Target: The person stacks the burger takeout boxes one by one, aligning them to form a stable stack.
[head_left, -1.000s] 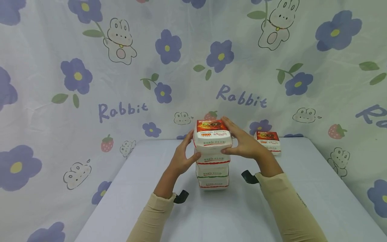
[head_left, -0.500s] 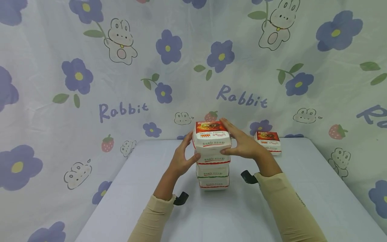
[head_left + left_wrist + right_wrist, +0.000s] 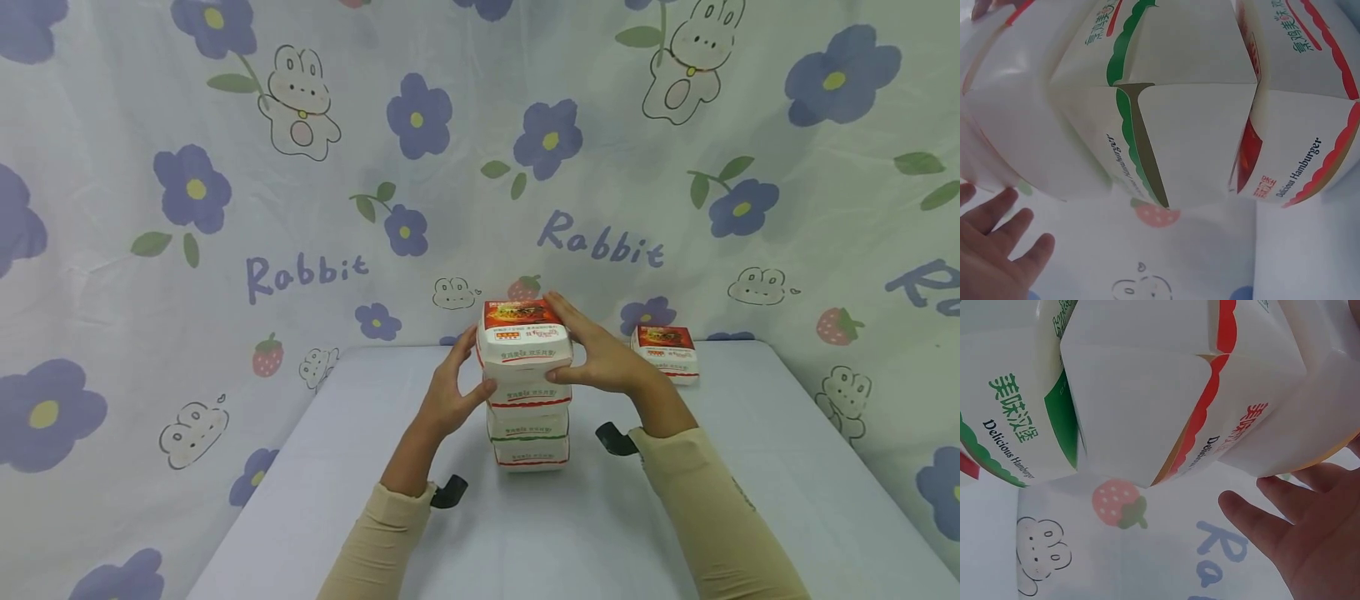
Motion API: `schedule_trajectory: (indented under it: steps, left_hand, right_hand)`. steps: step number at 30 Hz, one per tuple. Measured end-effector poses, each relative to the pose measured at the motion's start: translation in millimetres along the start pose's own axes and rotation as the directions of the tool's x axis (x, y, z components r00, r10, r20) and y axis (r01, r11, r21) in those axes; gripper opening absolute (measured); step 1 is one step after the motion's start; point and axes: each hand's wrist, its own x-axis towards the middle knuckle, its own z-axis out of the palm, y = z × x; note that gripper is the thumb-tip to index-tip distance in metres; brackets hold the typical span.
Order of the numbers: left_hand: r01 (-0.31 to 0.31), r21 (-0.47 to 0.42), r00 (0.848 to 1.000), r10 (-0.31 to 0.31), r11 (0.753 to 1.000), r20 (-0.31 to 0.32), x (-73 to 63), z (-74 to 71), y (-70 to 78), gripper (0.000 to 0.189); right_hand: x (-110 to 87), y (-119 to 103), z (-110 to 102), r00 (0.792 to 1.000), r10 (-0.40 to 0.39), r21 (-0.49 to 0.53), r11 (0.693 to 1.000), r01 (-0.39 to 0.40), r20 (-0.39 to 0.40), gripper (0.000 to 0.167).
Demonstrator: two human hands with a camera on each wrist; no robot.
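Note:
Several white cardboard hamburger boxes stand in one stack in the middle of the table. The top hamburger box (image 3: 524, 342) has a red burger picture on its lid and sits slightly left of the boxes below. My left hand (image 3: 450, 387) holds its left side, thumb at the lower front corner. On the other side my right hand (image 3: 600, 354) grips it, fingers along the side and thumb at the front. Below are a red-edged box (image 3: 529, 394), a green-edged box (image 3: 528, 423) and another red-edged box (image 3: 532, 454). In the wrist views the stack appears sideways.
Another hamburger box (image 3: 665, 354) with a red lid lies at the back right of the white table (image 3: 360, 417). A patterned curtain (image 3: 480, 167) with flowers and rabbits hangs directly behind the table. Dark wrist cameras (image 3: 617, 439) stick out from both sleeves.
The top box has shifted slightly left, and its lid sits a touch lower than a second ago. Both hands have moved only slightly with it. The rest of the stack stays put.

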Motion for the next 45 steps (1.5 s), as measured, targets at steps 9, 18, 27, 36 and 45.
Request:
schedule_trajectory:
  steps: [9,18,27,36,45]
  left_hand:
    - [-0.001,-0.015,1.0,0.001,1.0,-0.001,-0.5,-1.2,-1.3,0.085]
    - [-0.026,-0.01,1.0,0.026,1.0,-0.001,-0.8,-2.1,-3.8,0.086]
    - [0.022,0.012,1.0,-0.022,1.0,-0.004,-2.8,-4.1,-1.7,0.088]
    - [0.022,0.0,1.0,-0.022,1.0,0.0,-4.3,-4.3,-1.8,0.088]
    - [0.001,-0.016,1.0,-0.001,1.0,0.002,-3.6,-3.2,1.3,0.088]
  right_hand:
    - [1.6,1.1,0.0,1.0,-0.001,0.014,1.0,0.001,0.014,0.111]
    - [2.6,-0.1,-0.6,1.0,-0.008,0.012,1.0,0.007,0.023,0.113]
    - [1.5,-1.3,-0.2,1.0,0.014,0.021,1.0,-0.014,0.006,0.119]
    - [-0.5,-0.6,0.3,1.0,0.007,0.017,1.0,-0.007,-0.003,0.12]
    - [-3.3,2.6,1.5,1.0,0.016,0.0,1.0,-0.016,-0.012,0.121]
